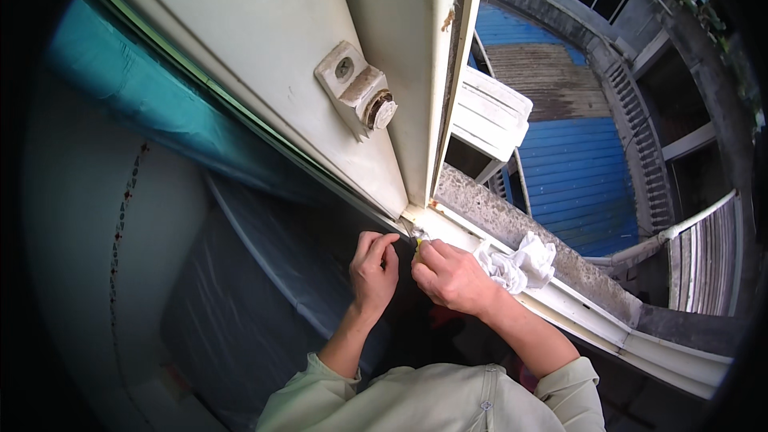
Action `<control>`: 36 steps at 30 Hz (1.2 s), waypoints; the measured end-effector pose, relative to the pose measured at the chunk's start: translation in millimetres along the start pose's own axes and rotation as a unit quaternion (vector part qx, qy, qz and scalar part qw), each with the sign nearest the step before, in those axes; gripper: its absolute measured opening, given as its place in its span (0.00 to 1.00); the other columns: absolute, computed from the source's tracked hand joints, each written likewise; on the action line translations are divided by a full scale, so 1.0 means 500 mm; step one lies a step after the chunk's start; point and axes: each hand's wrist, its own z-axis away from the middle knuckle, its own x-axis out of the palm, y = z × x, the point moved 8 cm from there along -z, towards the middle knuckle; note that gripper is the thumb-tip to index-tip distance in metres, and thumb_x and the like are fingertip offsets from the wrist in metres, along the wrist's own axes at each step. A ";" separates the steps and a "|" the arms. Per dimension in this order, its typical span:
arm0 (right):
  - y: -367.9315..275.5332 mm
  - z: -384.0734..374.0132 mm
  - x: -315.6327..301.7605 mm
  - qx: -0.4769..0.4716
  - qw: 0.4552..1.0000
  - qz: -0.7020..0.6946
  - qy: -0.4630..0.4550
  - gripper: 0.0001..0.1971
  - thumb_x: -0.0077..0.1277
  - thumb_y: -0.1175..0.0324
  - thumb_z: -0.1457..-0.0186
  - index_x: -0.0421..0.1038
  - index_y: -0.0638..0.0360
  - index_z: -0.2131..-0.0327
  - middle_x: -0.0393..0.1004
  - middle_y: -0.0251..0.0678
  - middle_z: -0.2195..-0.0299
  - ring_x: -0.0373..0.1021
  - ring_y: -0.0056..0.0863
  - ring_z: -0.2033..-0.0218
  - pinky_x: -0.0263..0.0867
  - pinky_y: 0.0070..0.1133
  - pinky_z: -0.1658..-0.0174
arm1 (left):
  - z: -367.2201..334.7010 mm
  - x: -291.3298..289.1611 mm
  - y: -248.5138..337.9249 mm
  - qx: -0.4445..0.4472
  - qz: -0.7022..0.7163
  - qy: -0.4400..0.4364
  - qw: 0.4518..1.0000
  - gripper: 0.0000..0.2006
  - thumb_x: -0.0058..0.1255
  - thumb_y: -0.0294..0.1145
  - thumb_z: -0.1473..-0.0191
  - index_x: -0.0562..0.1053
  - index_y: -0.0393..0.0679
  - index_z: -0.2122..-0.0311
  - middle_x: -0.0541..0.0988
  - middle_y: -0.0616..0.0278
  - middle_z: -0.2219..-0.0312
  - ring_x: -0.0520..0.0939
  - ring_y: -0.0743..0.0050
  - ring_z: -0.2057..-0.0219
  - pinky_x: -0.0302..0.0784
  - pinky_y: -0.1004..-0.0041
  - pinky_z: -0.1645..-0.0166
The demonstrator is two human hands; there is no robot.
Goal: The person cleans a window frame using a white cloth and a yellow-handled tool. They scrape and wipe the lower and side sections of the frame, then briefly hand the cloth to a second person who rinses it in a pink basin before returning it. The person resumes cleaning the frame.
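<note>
Yellow shows on the small object [418, 243] that your right hand [452, 276] pinches just below the centre of the frame, near the corner of the white window sill [572, 318]. Your left hand [374, 272] is beside it, fingers bent; whether they grip anything, I cannot tell. Right of centre, a crumpled white cloth [528, 262] lies on the sill.

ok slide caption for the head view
Right hand holding a yellow item at the window sill, between left hand and white cloth.
</note>
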 end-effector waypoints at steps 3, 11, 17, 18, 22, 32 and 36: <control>0.009 0.030 -0.049 0.076 0.996 -0.021 0.037 0.10 0.59 0.77 0.59 0.67 0.59 0.73 0.65 0.38 0.74 0.67 0.34 0.74 0.67 0.28 0.75 | -0.001 -0.001 0.010 0.009 -0.001 0.004 1.000 0.11 0.52 0.14 0.48 0.79 0.38 0.60 0.73 0.60 0.69 0.74 0.72 0.76 0.71 0.76 0.75; 0.025 0.093 -0.114 0.153 0.982 -0.095 0.052 0.09 0.62 0.78 0.55 0.72 0.63 0.69 0.74 0.43 0.65 0.74 0.40 0.68 0.72 0.29 0.67 | -0.002 0.057 0.067 0.111 -0.128 -0.109 0.979 0.15 0.57 0.25 0.52 0.80 0.49 0.57 0.68 0.62 0.73 0.74 0.62 0.70 0.69 0.63 0.66; 0.061 0.068 -0.055 0.148 0.978 -0.142 0.038 0.10 0.61 0.78 0.53 0.72 0.62 0.66 0.75 0.42 0.62 0.74 0.41 0.64 0.72 0.29 0.62 | -0.023 0.051 0.016 0.066 -0.216 -0.130 0.966 0.18 0.57 0.26 0.51 0.76 0.44 0.52 0.69 0.58 0.71 0.76 0.57 0.69 0.71 0.59 0.65; 0.057 0.063 -0.050 0.138 0.982 -0.128 0.024 0.10 0.61 0.78 0.52 0.72 0.62 0.66 0.75 0.42 0.61 0.74 0.42 0.64 0.72 0.30 0.62 | -0.021 0.042 0.019 0.073 -0.200 -0.125 0.969 0.18 0.57 0.24 0.50 0.76 0.42 0.51 0.70 0.58 0.72 0.76 0.57 0.72 0.72 0.61 0.67; 0.057 0.063 -0.092 0.157 0.977 -0.142 0.039 0.09 0.60 0.77 0.51 0.72 0.62 0.64 0.75 0.42 0.60 0.75 0.42 0.62 0.73 0.29 0.61 | -0.011 -0.009 0.030 0.050 -0.112 -0.031 0.992 0.17 0.54 0.18 0.49 0.76 0.39 0.52 0.70 0.60 0.73 0.74 0.65 0.79 0.72 0.67 0.73; 0.092 0.041 -0.023 0.112 0.981 -0.161 -0.017 0.09 0.59 0.77 0.50 0.73 0.61 0.64 0.75 0.44 0.55 0.74 0.42 0.60 0.73 0.29 0.59 | 0.030 -0.011 -0.027 -0.046 -0.043 -0.064 0.996 0.17 0.53 0.18 0.49 0.76 0.41 0.52 0.72 0.57 0.71 0.77 0.57 0.75 0.74 0.63 0.70; 0.063 0.034 0.004 -0.033 0.992 -0.076 -0.091 0.14 0.58 0.76 0.55 0.73 0.61 0.62 0.71 0.47 0.49 0.71 0.38 0.64 0.72 0.28 0.63 | 0.027 -0.001 -0.023 -0.036 -0.036 -0.064 0.997 0.18 0.53 0.17 0.49 0.75 0.40 0.51 0.71 0.57 0.71 0.76 0.59 0.76 0.73 0.65 0.71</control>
